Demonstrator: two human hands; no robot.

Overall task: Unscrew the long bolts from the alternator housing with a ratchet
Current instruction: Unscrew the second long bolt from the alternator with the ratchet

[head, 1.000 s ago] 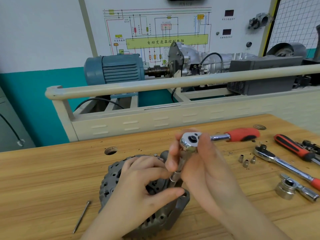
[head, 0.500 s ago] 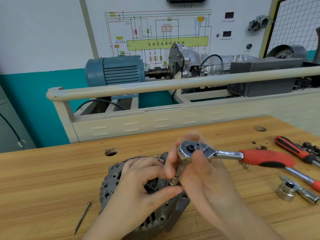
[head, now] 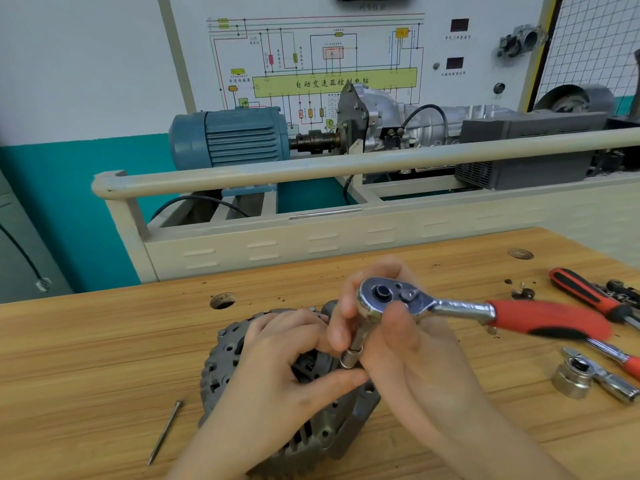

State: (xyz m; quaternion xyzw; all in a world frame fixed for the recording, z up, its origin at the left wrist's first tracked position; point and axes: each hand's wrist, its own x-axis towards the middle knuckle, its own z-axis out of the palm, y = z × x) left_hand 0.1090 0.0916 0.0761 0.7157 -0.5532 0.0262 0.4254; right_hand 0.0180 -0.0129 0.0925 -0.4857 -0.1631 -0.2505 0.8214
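Ratchet (head: 384, 299) upright on alternator housing (head: 221, 372) near bench's front edge; right hand (head: 398, 344) pinches head, keeps socket seated; left hand (head: 287, 358) clasps housing, stops it turning

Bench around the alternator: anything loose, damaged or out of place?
One long bolt lies loose on the bench left of the alternator, apart from it. Dark specks and small bits are scattered near the tools at right. The ratchet handle is blurred. No damage shows.
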